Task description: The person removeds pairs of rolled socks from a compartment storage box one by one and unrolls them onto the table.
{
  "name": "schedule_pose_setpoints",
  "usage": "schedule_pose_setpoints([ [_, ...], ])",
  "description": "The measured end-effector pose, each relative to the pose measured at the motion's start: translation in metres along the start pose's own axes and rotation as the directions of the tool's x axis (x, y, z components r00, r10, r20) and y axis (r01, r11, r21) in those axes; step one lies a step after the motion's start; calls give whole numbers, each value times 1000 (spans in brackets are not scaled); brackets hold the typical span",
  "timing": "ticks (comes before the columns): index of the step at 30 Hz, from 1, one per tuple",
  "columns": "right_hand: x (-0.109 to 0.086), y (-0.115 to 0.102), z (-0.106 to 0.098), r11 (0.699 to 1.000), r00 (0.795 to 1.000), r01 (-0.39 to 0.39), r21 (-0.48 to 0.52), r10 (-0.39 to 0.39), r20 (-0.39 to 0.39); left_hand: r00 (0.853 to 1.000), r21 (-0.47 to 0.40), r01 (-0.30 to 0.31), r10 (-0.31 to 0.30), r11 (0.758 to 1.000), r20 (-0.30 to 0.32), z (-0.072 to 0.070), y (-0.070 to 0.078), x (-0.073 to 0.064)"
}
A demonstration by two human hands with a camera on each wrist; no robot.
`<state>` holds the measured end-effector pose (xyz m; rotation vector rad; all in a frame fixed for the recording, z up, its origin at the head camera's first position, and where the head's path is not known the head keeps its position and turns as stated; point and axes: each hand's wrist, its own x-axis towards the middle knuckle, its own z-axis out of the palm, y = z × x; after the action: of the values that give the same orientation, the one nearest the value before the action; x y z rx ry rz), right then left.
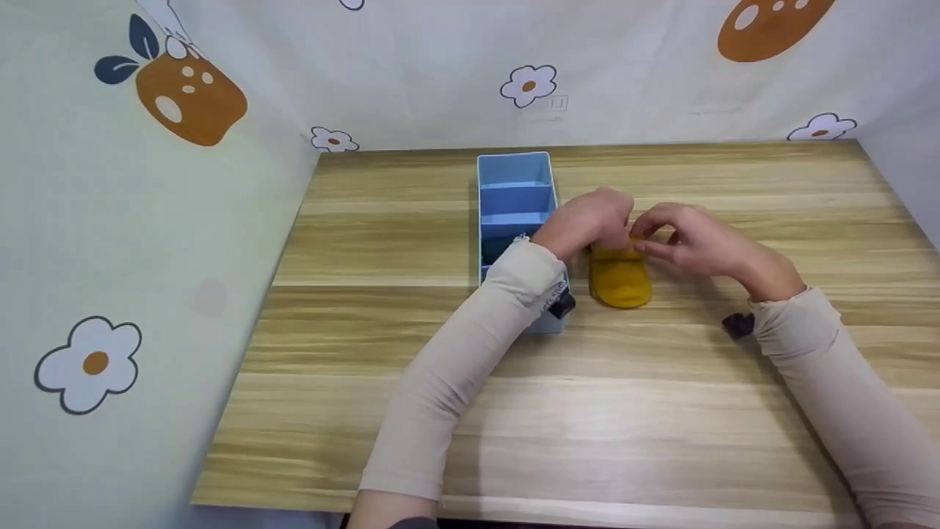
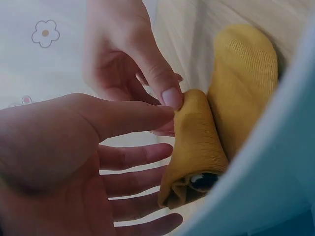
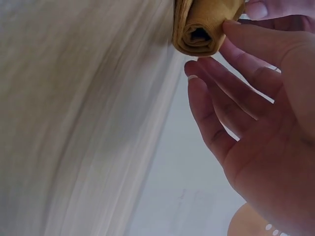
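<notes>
A mustard-yellow sock (image 1: 621,286) lies on the wooden table, one end rolled up and the rounded end flat toward the person. My left hand (image 1: 593,218) pinches the left side of the roll, thumb on top and fingers beneath. From the right, my right hand (image 1: 703,242) pinches the roll's other side between thumb and fingers. Both thumbs nearly meet at the roll in the left wrist view, where the flat part of the sock (image 2: 244,69) shows beyond. Spiral layers of the rolled sock (image 3: 197,42) appear in the right wrist view, with a dark spot at the center.
A blue box with several compartments (image 1: 516,188) stands left of the sock, partly hidden by my left forearm. Its pale blue wall (image 2: 268,152) runs close beside the sock. Patterned cloth (image 1: 433,81) hangs behind the table (image 1: 367,330).
</notes>
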<state>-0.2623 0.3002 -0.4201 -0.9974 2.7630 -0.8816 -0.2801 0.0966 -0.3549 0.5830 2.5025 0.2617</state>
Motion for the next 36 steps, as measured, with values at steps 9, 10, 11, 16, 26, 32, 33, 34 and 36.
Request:
schedule_pose_setpoints([
  [9,5,0,0,999,997,28,-38,-31,-66,1000,49,10,-11,999,24,-4,-7,6],
  [10,6,0,1,999,997,28,-45,-31,-71,1000,56,8,-8,998,14,-4,-8,8],
  [11,6,1,1,999,997,22,-46,-26,-71,1000,59,7,-7,998,7,-3,-9,9],
  [16,8,4,1,999,998,-43,-16,42,-35,999,46,34,-34,998,-1,-3,-11,10],
  [26,15,15,-1,996,996,-86,15,87,-12,1000,97,20,-19,995,-16,-10,-18,13],
  [32,19,17,0,997,996,-79,-22,78,-41,1000,74,-8,8,997,-4,-16,-25,18],
  [33,20,17,0,997,996,-71,-26,70,-50,1000,73,-17,17,997,-7,-17,-26,20],
  [34,21,17,0,998,997,-59,-31,57,-59,1000,68,-22,23,997,-11,-17,-27,21],
  [36,23,16,0,999,997,-36,-40,33,-69,999,69,-36,38,997,-23,-17,-28,24],
])
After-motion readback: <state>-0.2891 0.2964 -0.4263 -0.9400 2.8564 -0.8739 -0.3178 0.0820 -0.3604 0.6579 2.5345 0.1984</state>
